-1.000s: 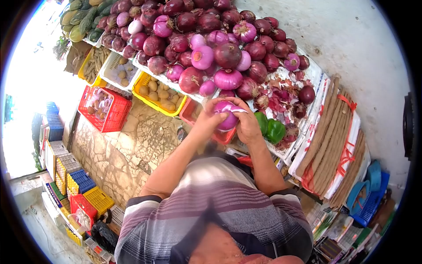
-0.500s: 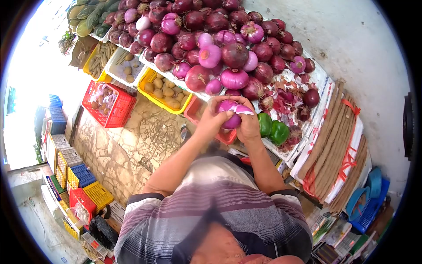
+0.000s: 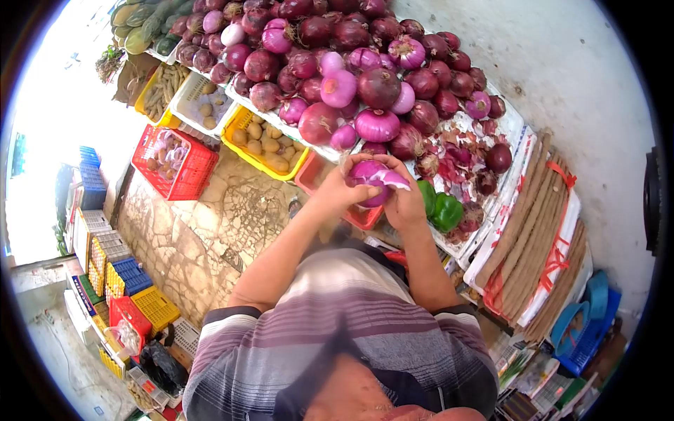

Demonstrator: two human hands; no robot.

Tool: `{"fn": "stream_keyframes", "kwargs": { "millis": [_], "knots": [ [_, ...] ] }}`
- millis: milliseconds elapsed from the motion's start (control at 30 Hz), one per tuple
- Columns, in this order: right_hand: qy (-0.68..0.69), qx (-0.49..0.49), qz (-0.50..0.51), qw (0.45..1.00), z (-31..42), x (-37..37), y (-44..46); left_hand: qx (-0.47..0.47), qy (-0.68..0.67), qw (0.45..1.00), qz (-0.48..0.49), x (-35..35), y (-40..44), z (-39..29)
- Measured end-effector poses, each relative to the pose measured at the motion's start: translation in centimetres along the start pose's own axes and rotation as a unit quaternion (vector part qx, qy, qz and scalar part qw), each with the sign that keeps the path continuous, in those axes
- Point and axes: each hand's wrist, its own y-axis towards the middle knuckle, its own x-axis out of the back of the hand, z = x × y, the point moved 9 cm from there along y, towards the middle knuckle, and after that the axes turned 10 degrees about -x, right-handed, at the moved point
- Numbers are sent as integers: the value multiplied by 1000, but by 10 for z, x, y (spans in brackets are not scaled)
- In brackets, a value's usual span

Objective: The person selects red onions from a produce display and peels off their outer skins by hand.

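Note:
Between my hands is a red onion [image 3: 370, 172], with a pale, white-edged flap of skin lifted on its right side. My left hand [image 3: 342, 186] wraps its left side, thumb pressed on the front. My right hand [image 3: 403, 200] closes round the right side, its fingers by the loose skin. Just beyond lies a large heap of red onions [image 3: 378, 88], some peeled to bright purple. Beside my right hand sit green bell peppers [image 3: 445, 212]. Loose onion skins [image 3: 460, 158] cover the right part of the white tray.
Yellow crates of potatoes [image 3: 267, 145] and roots stand left of the heap, with a red crate [image 3: 200, 172] on the cracked floor. Long brown roots [image 3: 523, 231] tied with red ribbon lie to the right. Blue baskets [image 3: 586, 319] stand lower right.
The onion has turned slightly in my hands, and its lifted skin flap reaches further right. Both hands stay in nearly the same place, and the view has shifted slightly.

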Motion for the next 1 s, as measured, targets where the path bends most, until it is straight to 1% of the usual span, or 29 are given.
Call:
{"fn": "stream_keyframes", "kwargs": {
  "millis": [67,167,200,300,400,467,667,767,867,967,1000],
  "knots": [
    [-4,-8,13,1000,3,-6,-7,13,-6,1000,9,-1,2,3],
    [-86,-16,2,996,1,5,-9,3,126,991,50,-3,4,-5],
    [-71,-35,5,997,1,3,-10,-1,115,992,49,-7,4,-7],
    [-76,-14,21,997,5,3,-6,-8,92,995,45,-7,0,-13],
    [2,-33,53,998,5,-2,-9,-14,67,996,56,-10,2,-13],
    [-9,-34,46,998,6,-2,-10,-13,38,998,50,-10,2,-10],
    [-51,-20,-8,998,5,10,-2,-36,80,994,69,-12,4,-10],
    [-52,-13,-26,998,2,12,1,-8,116,991,68,-13,3,-14],
    [-50,0,-27,998,-1,11,4,-8,101,994,52,-14,2,-17],
    [-41,7,-35,999,-8,30,9,5,163,984,79,-11,7,-3],
    [-38,12,-39,998,-10,32,13,-49,226,971,69,-19,4,-27]
  ]
}}
